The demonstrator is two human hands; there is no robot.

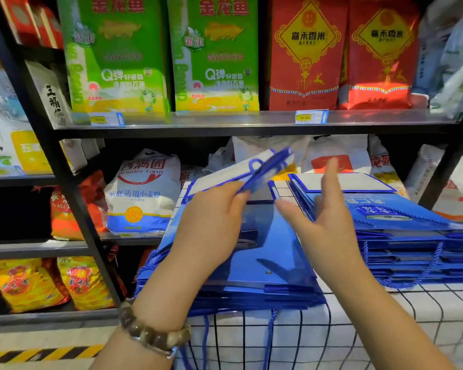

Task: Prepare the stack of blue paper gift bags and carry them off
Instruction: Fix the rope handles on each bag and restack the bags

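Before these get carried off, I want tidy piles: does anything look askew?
Yes. The left hand holds one blue gift bag lifted and tilted above the near stack. The right stack is fanned unevenly, and cord handles dangle over the checked tablecloth.

A grocery shop. Green rice bags (118, 54) stand on a black metal shelf (225, 124). Yellow price tags (311, 117) line its front edge.

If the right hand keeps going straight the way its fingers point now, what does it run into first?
The right hand is open, fingers pointing up and away toward the shelf. Going straight on, it would probably first meet the white sack with a red square behind the table, passing over the right-hand stack of blue bags; depth is unclear.
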